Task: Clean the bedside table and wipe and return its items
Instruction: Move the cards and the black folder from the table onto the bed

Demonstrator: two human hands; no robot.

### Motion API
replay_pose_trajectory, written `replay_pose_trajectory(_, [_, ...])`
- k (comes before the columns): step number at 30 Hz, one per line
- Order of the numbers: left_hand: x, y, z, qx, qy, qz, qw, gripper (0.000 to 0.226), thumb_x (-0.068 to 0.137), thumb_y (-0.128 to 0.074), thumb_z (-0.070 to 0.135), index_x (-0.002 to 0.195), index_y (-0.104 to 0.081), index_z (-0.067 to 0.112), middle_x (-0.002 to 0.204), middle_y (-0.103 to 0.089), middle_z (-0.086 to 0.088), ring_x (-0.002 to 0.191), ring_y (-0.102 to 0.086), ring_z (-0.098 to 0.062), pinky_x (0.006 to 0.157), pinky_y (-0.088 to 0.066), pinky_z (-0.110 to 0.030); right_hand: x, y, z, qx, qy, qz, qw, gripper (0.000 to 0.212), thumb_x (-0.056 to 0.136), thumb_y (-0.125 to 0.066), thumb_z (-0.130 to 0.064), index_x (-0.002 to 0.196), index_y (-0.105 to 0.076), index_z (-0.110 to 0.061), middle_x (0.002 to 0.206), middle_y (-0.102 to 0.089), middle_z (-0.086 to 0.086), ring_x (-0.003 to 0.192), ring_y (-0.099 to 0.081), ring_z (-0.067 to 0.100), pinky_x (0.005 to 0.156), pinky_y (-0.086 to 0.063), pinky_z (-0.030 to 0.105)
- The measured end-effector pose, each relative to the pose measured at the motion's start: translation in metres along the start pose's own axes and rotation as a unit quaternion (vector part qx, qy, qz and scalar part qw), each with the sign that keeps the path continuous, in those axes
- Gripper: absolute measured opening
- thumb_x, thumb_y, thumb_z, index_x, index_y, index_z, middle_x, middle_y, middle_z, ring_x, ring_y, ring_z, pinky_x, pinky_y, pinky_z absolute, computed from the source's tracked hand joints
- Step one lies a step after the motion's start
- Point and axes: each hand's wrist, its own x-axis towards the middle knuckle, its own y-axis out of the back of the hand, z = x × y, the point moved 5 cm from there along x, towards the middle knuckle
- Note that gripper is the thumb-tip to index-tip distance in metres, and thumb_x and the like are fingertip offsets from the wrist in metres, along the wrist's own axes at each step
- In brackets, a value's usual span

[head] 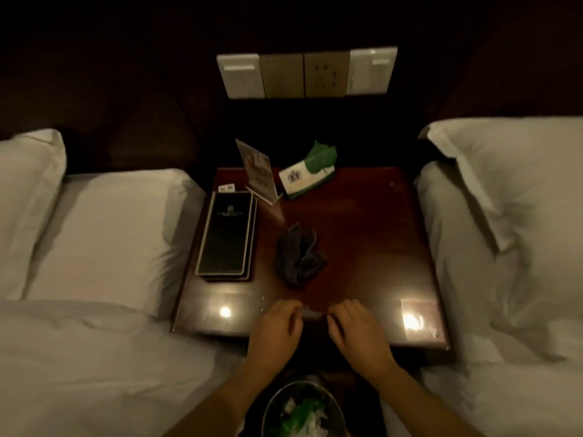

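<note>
A dark red bedside table (362,247) stands between two beds. A crumpled grey cloth (298,255) lies near its middle. A black menu folder (227,234) lies along the left side, with a small card (227,187) behind it. An upright display card (258,170) and a green-and-white tissue box (307,178) stand at the back. Over the table's front edge, my left hand (277,326) and my right hand (356,329) each pinch one end of a small thin grey object (312,313); what it is I cannot tell.
White pillows and bedding flank the table, the left bed (94,247) and the right bed (511,231). A round bin (303,411) holding white and green rubbish sits below my arms. A switch and socket panel (307,74) is on the wall behind.
</note>
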Motion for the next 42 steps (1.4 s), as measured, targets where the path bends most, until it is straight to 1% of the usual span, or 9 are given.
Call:
replay_pose_trajectory(5, [0.041,0.043,0.013,-0.082,0.062,0.077,0.992,0.030,0.088,-0.054,0.014,0.117,-0.059,0.017,0.107,-0.067,-0.008,0.091,-0.063,-0.021,0.077,-0.045,-0.024,0.064,0.039,0.011,0.012,-0.035,0.022,0.999,0.008,0.087,-0.058,-0.020,0.093,-0.061,-0.015,0.086,-0.063,0.004,0.082,-0.058,0.024,0.071,-0.046,0.034])
replay_pose_trajectory(13, [0.120,0.087,-0.012,-0.168,0.102,0.100,0.975,0.049,0.089,-0.057,0.017,0.136,-0.042,0.016,0.122,-0.058,-0.009,0.093,-0.057,-0.012,0.078,-0.045,-0.025,0.160,0.032,-0.001,0.086,-0.077,-0.025,0.993,0.035,0.096,-0.042,-0.035,0.124,-0.050,-0.016,0.120,-0.060,0.005,0.112,-0.051,0.021,0.088,-0.045,0.032])
replay_pose_trajectory(20, [0.232,0.119,-0.052,-0.172,0.102,0.106,0.974,0.059,0.092,-0.051,0.008,0.145,-0.027,0.010,0.138,-0.049,-0.013,0.123,-0.050,-0.025,0.091,-0.034,-0.020,0.254,0.011,-0.024,0.118,-0.097,-0.044,0.987,0.045,0.094,-0.047,-0.033,0.133,-0.042,-0.013,0.129,-0.055,0.013,0.116,-0.052,0.031,0.092,-0.049,0.042])
replay_pose_trajectory(24, [0.285,0.130,-0.072,-0.162,0.095,0.106,0.976,0.061,0.090,-0.043,-0.004,0.146,-0.023,0.009,0.133,-0.051,-0.017,0.122,-0.050,-0.029,0.094,-0.034,-0.022,0.297,-0.009,-0.035,0.131,-0.123,-0.043,0.983,0.045,0.095,-0.048,-0.024,0.137,-0.038,-0.010,0.133,-0.051,0.015,0.120,-0.049,0.031,0.096,-0.046,0.041])
replay_pose_trajectory(27, [0.316,0.127,-0.084,-0.164,0.096,0.045,0.981,0.064,0.092,-0.048,0.005,0.148,-0.019,0.016,0.126,-0.054,-0.010,0.111,-0.055,-0.024,0.092,-0.043,-0.027,0.318,-0.025,-0.038,0.113,-0.145,-0.030,0.983,0.035,0.096,-0.044,-0.018,0.129,-0.045,-0.006,0.127,-0.053,0.017,0.114,-0.051,0.032,0.091,-0.047,0.040])
replay_pose_trajectory(31, [0.338,0.115,-0.093,-0.157,0.107,-0.035,0.981,0.037,0.097,-0.043,0.018,0.133,-0.045,0.010,0.127,-0.058,-0.016,0.115,-0.055,-0.030,0.089,-0.045,-0.034,0.329,-0.038,-0.038,0.070,-0.191,0.007,0.979,0.030,0.099,-0.038,-0.020,0.105,-0.056,0.003,0.106,-0.062,0.022,0.099,-0.057,0.036,0.073,-0.043,0.034])
replay_pose_trajectory(36, [0.345,0.131,-0.103,-0.271,0.104,0.055,0.955,0.021,0.096,-0.043,0.017,0.110,-0.057,0.013,0.105,-0.065,-0.011,0.091,-0.058,-0.019,0.066,-0.041,-0.023,0.345,-0.021,-0.053,0.007,-0.153,0.086,0.985,0.030,0.098,-0.041,-0.021,0.095,-0.057,0.004,0.092,-0.063,0.026,0.093,-0.057,0.040,0.071,-0.044,0.043])
replay_pose_trajectory(39, [0.349,0.154,-0.105,-0.308,0.080,0.066,0.946,0.015,0.095,-0.045,0.019,0.103,-0.057,0.016,0.093,-0.062,-0.005,0.088,-0.061,-0.023,0.072,-0.049,-0.032,0.368,0.001,-0.067,0.053,-0.126,0.141,0.980,0.028,0.097,-0.043,-0.022,0.079,-0.049,-0.002,0.071,-0.051,0.024,0.071,-0.049,0.037,0.059,-0.033,0.042])
replay_pose_trajectory(42, [0.344,0.181,-0.118,-0.322,0.072,0.091,0.940,0.007,0.094,-0.047,0.022,0.095,-0.054,0.020,0.091,-0.063,-0.002,0.090,-0.064,-0.023,0.079,-0.052,-0.037,0.396,0.002,-0.087,0.136,-0.134,0.131,0.973,0.024,0.099,-0.039,-0.026,0.089,-0.049,-0.006,0.071,-0.048,0.008,0.064,-0.045,0.023,0.057,-0.029,0.034])
